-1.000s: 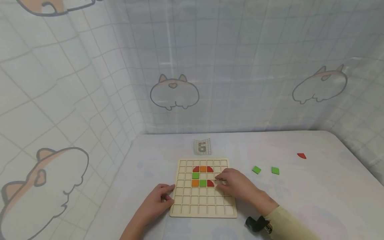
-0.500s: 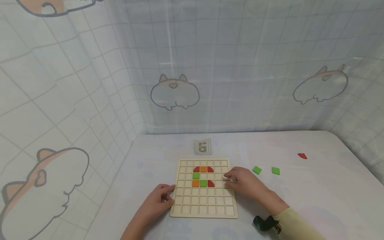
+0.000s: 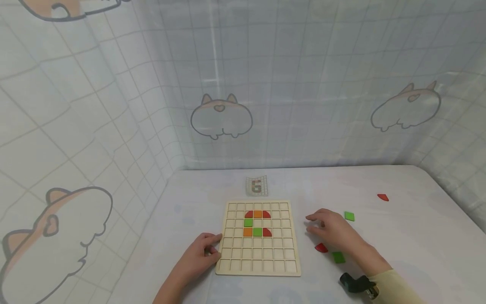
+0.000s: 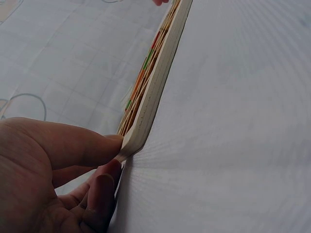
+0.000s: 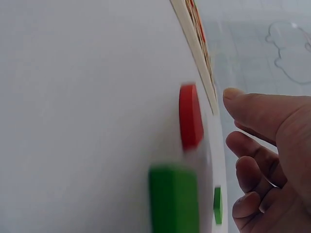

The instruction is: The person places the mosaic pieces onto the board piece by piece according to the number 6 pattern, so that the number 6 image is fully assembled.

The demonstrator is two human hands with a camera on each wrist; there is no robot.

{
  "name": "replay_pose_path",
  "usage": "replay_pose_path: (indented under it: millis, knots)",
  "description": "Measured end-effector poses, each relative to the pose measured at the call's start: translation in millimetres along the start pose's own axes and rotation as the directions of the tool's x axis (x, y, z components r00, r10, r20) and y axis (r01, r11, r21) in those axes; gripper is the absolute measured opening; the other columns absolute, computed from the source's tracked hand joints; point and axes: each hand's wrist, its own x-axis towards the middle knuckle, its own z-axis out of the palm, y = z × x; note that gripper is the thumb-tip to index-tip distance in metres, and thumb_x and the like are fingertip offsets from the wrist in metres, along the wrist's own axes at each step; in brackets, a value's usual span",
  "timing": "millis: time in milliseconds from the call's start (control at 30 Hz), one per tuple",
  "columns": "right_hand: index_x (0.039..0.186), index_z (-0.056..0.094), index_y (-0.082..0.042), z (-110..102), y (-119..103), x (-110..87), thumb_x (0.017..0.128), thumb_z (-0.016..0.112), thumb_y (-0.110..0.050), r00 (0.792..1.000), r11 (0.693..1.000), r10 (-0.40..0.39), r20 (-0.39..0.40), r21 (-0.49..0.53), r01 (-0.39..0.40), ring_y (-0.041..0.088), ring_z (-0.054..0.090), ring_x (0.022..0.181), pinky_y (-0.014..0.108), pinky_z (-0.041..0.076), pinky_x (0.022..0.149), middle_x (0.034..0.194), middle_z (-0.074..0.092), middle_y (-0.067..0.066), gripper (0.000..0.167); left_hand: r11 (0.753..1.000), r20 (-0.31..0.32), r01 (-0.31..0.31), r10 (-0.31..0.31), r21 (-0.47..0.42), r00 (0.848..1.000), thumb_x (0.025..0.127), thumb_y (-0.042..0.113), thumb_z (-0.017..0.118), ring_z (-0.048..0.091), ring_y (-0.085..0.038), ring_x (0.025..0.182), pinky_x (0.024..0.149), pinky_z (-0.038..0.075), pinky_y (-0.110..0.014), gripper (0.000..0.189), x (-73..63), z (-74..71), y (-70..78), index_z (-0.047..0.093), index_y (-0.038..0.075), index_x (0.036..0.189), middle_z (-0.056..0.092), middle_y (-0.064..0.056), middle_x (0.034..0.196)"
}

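Note:
A pale wooden grid board (image 3: 257, 254) lies on the table, with red quarter-round, orange and green square tiles set in several of its cells. At its left edge my left hand (image 3: 197, 253) holds the rim between thumb and fingertips; the left wrist view shows the thumb (image 4: 97, 147) against the board near a corner. My right hand (image 3: 334, 228) is just right of the board, fingers loosely bent and apart from the thumb, holding nothing. Close to it are a red quarter-round tile (image 3: 321, 248), a green tile (image 3: 338, 257) and another green tile (image 3: 349, 216).
Behind the board lies a small pattern card (image 3: 256, 185) printed with a coloured grid figure. A further red tile (image 3: 382, 197) sits at the far right. Curtains (image 3: 288, 84) with a grid print surround the table's back and sides. A dark device (image 3: 357, 283) is on my right wrist.
My right hand has moved right, off the board. A red and a green tile now show beside the forearm; one green tile behind the hand is now hidden. My left hand stays put.

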Motion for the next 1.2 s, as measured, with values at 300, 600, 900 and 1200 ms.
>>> replay_pose_path:
  millis: [300,600,900,1200]
  knots:
    - [0.116,0.074,-0.016,-6.9,14.5,-16.5,0.084,0.08,-0.03,0.998,0.998,0.063,0.019,0.001,-0.063,0.014,0.052,0.082,0.033,0.05,0.072,0.107,0.064,-0.003,0.035,1.0,-0.007,0.014,-0.014,0.007,1.0,0.083,0.01,0.077,0.054,-0.015,0.087,0.07,0.044,-0.027,0.053,0.0,0.4,0.9,0.062,0.006,0.134,0.053,-0.002,0.116]
    - [0.111,0.075,-0.017,-14.6,19.6,-35.5,0.082,0.081,-0.029,0.999,0.998,0.05,-0.003,-0.03,-0.05,0.013,0.053,0.083,0.034,0.05,0.073,0.105,0.065,-0.003,0.032,1.0,-0.01,0.025,-0.025,0.002,1.0,0.083,0.01,0.077,0.054,-0.015,0.087,0.07,0.045,-0.027,0.053,0.5,0.7,1.4,0.062,0.006,0.134,0.053,-0.003,0.116]
    - [0.11,0.075,-0.019,-22.9,23.5,-57.5,0.081,0.082,-0.033,0.994,0.994,0.11,0.019,0.005,-0.111,0.013,0.052,0.081,0.029,0.049,0.068,0.105,0.064,-0.005,0.033,1.0,-0.02,0.012,-0.012,0.021,1.0,0.083,0.01,0.077,0.054,-0.014,0.086,0.07,0.045,-0.027,0.052,2.1,2.2,-2.1,0.063,0.008,0.133,0.053,-0.001,0.116]
    - [0.114,0.074,-0.018,-19.0,31.8,-69.9,0.078,0.083,-0.039,0.991,0.992,0.122,0.047,0.009,-0.122,0.011,0.05,0.081,0.028,0.046,0.069,0.104,0.063,-0.008,0.043,0.999,-0.026,0.028,-0.027,0.03,0.999,0.083,0.011,0.078,0.054,-0.013,0.085,0.07,0.044,-0.028,0.052,1.8,1.8,0.6,0.063,0.009,0.133,0.054,-0.001,0.116]
